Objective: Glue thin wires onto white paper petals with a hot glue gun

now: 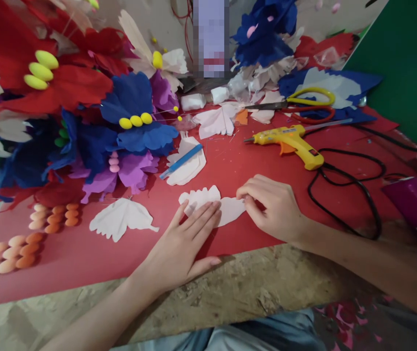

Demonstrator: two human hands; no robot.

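A white scalloped wing cutout [230, 210] lies on the red sheet in front of me. My left hand [190, 239] rests flat across its left part, fingers stretched out and thumb apart. With finger and thumb pinched together, my right hand [274, 207] grips the cutout's right tip. To the left lies a finished-looking white butterfly shape [123, 219]. Just beyond my hands, a blue stick-like tool [182, 161] sits on a stack of white cutouts [190, 173]. Farther back is another folded white butterfly piece [216, 119].
A yellow glue gun [294, 141] with a looping black cord [371, 214] lies at right, near scissors [311, 100]. Blue butterflies [131, 102] and red ones crowd the left. Orange ovals [29, 248] lie front left. A purple power box [416, 204] stands at the right edge.
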